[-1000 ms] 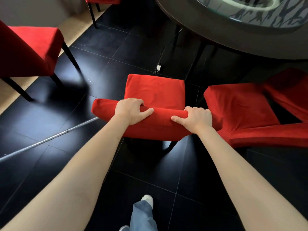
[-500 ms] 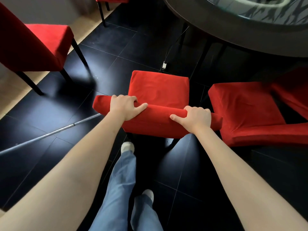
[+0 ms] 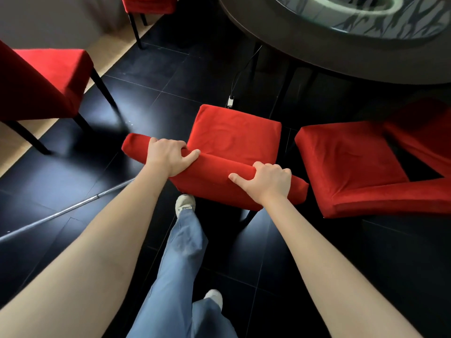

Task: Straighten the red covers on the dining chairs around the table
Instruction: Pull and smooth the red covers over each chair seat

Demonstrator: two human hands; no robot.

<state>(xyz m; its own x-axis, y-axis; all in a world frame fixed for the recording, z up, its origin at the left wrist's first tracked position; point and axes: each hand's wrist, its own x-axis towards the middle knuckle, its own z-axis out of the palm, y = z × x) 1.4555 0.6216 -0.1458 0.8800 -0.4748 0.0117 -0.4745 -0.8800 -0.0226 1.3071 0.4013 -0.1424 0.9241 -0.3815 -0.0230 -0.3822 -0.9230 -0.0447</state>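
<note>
Head view: both hands grip the top of the backrest of the red-covered chair (image 3: 234, 142) that stands at the middle of the picture, its seat pointing toward twelve o'clock and the round table (image 3: 341, 52).

The left hand (image 3: 168, 156) sits at the nine o'clock end of the backrest top. Its fingers are curled over the far side of the padded edge and its thumb lies along the near side, pointing toward three o'clock, so the cover is clasped between them.

The right hand (image 3: 269, 180) holds the same edge nearer the three o'clock end. Its fingers are wrapped over the top, and the thumb is stretched toward nine o'clock against the fabric. Neither hand is open; each is closed round the covered backrest.

The seat cover shows shallow creases across its middle.

At three o'clock, just beside this chair, stands a second red chair (image 3: 351, 164), and another red surface lies beyond it at the frame edge. At ten o'clock, well apart, is a third red chair (image 3: 48, 76) on dark legs. A fourth (image 3: 148, 3) shows partly at twelve o'clock.

A metal rod (image 3: 61, 213) lies on the black tiled floor (image 3: 158, 76) at eight o'clock. A cable with a small plug (image 3: 230, 101) hangs by the table leg.

At six o'clock are the person's blue trouser legs (image 3: 180, 264) and pale shoes.
</note>
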